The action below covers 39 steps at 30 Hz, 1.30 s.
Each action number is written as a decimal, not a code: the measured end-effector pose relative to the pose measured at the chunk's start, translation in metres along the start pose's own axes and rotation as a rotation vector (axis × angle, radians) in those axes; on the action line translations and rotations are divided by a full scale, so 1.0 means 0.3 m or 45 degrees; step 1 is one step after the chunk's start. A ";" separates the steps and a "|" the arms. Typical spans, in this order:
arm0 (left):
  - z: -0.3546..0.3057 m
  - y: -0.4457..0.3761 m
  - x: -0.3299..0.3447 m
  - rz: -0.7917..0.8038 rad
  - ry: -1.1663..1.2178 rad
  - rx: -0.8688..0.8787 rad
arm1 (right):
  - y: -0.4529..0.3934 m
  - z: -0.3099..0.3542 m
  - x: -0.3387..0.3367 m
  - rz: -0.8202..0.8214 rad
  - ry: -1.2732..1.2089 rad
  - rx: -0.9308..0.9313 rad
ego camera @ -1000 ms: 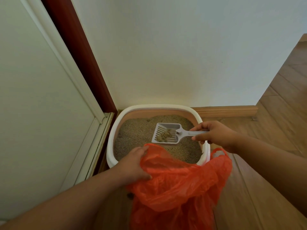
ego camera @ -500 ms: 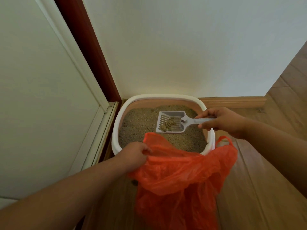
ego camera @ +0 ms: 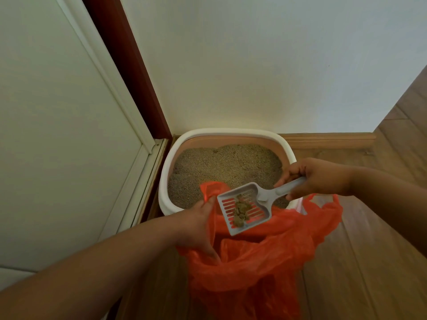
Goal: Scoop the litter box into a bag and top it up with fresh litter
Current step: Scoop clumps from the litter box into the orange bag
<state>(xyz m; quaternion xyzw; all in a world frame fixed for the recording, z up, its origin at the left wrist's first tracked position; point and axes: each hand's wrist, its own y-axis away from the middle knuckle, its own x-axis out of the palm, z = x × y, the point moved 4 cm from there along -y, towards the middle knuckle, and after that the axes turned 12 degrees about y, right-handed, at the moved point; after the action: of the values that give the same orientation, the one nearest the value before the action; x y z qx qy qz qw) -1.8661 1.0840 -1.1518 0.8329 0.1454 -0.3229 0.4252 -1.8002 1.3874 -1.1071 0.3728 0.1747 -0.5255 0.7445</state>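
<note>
Your right hand (ego camera: 320, 177) is wrapped around the handle of the scoop (ego camera: 248, 207), fingers curled on it. The slotted head is tilted down toward you, with a brown clump (ego camera: 241, 210) sitting on the slats. The head hangs over the open mouth of the orange bag (ego camera: 265, 257), clear of the litter box (ego camera: 231, 132).

Your left hand (ego camera: 198, 225) pinches the bag's near-left rim, thumb on the outside, holding the mouth open. The scoop's left edge is just beside those fingers, tight on that side. The bag's right handle loop drapes near the box's front-right corner, under your right wrist.

The box sits in the corner: wall (ego camera: 254, 65) behind it, door frame (ego camera: 129, 72) at left, baseboard (ego camera: 328, 140) running right. Litter (ego camera: 226, 165) fills it below the rim. The wooden floor (ego camera: 369, 262) to the right is the only free room.

Since half a second ago, the scoop has left the box: it was level over the litter and has swung back and down over the bag. The left hand has lifted the rim higher, and the bag mouth is wider.
</note>
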 end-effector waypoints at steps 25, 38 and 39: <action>-0.006 0.007 0.012 -0.007 0.338 0.041 | -0.031 0.249 0.097 0.298 0.943 -0.164; 0.016 0.003 0.018 0.018 0.100 -0.017 | -0.031 0.222 0.039 0.292 0.635 -0.072; 0.019 0.003 0.016 0.003 0.096 -0.027 | -0.027 0.223 0.033 0.289 0.598 -0.076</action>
<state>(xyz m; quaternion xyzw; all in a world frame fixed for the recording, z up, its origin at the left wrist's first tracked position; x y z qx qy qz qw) -1.8644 1.0788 -1.1570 0.8402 0.1638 -0.2892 0.4285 -1.8125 1.3301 -1.0723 0.4797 0.3153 -0.3321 0.7485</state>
